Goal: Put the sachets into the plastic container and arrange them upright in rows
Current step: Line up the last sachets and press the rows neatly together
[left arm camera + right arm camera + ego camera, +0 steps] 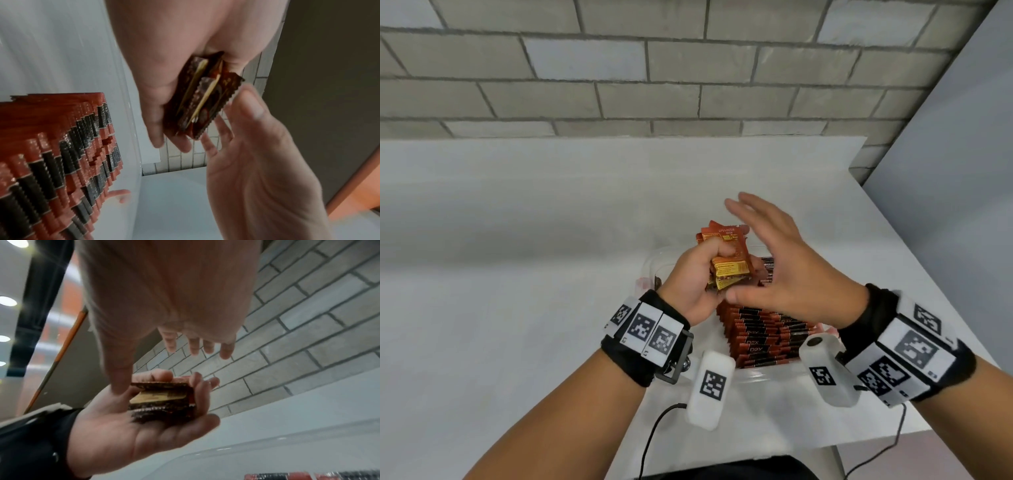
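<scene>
While gripping sachets (726, 262), left hand (697, 277) raised, right hand (787, 267) splayed alongside.

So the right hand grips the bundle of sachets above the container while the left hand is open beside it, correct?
Not quite: the hands are swapped. The left hand grips the bundle of sachets above the container, and the right hand is open beside it. The head view shows this; both wrist views agree.

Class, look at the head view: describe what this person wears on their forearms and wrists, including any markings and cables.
Forearms are bare, no sleeves. Each wrist carries a black band: left wrist band, right wrist band. Both bear white square tags printed with black pixel-pattern codes. A white rounded camera pod with its own code tag hangs under each wrist, and a thin black cable trails from each.
</scene>
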Motion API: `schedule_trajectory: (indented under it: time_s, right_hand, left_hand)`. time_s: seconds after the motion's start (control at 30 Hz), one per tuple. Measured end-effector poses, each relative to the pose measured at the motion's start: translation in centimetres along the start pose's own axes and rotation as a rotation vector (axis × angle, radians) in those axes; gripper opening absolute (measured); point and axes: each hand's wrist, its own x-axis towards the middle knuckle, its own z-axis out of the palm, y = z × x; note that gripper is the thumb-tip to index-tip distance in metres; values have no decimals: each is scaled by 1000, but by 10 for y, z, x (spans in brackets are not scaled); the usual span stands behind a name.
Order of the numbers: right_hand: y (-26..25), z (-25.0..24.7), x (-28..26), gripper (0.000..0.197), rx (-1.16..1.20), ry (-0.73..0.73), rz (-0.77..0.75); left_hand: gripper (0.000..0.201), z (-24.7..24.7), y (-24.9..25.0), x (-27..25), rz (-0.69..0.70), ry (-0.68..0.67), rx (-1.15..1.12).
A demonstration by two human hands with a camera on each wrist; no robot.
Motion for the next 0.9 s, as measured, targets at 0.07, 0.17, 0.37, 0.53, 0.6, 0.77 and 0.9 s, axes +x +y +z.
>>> schedule_trajectory:
  time_s: [0.07,0.17,0.37,0.53,0.6,0.77,0.9]
  right_hand:
    - [0,4,3,110,-123,-88,-50]
    - [1,8,11,106,-116,-79,-8]
    - [3,10,18,99,-131,-121,-20]
    - [4,12,19,96,-171,-110,-32]
    - [4,12,18,96,-170,-125,-34]
    - [3,13,18,95,-193,-103,-3]
    - [4,13,19,94,-233,-61,38]
  left_hand:
    - [25,2,1,-2,3,-5,5]
    - [21,3,1,-5,10,-21,32]
    - [6,0,-1,-5,28,-43,40]
    - [9,-2,-1,-6,52,-77,63]
    - [8,-1,-2,-5,71,-73,79]
    - [16,-3,-3,-2,96,-59,53]
    - [11,-4,-2,-2,40,-29,-11]
